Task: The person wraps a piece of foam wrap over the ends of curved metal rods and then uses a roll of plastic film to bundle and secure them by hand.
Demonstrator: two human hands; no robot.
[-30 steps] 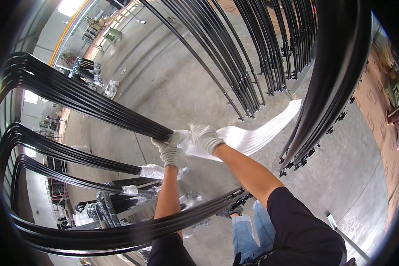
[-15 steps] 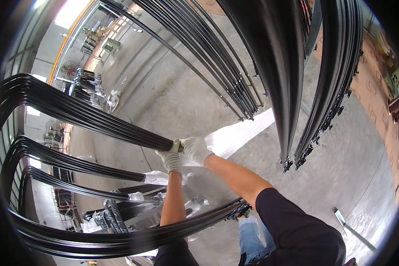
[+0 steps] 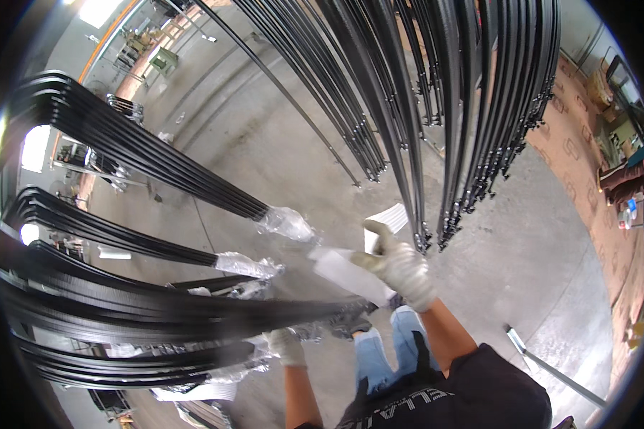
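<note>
My right hand (image 3: 406, 275), in a pale knitted glove, closes on a thin white sheet (image 3: 354, 277), smeared by motion; its thumb points up. The sheet stretches left from the fingers. Below it ends a blurred bundle of black tubes (image 3: 215, 314), with dark fittings at its tip. My left hand (image 3: 286, 348), gloved as well, is just under that bundle, beside crumpled clear plastic; its fingers are mostly hidden. Farther off, an upper bundle of bent black tubes (image 3: 164, 157) has a clear plastic wrap (image 3: 288, 223) over its end. A ribbed white stack (image 3: 386, 218) shows behind my right hand.
Another tube bundle (image 3: 122, 232) with a wrapped end lies at left. Long black rods (image 3: 322, 86) and curved tubes (image 3: 472, 107) hang in rows ahead and to the right. A metal bar (image 3: 554, 368) is at lower right. Brown sheeting (image 3: 572, 143) covers the floor's right side.
My hands have come apart from the upper bundle's end, which now shows clear plastic. The right went right and down, the left down to the lower bundle. The whole view has shifted.
</note>
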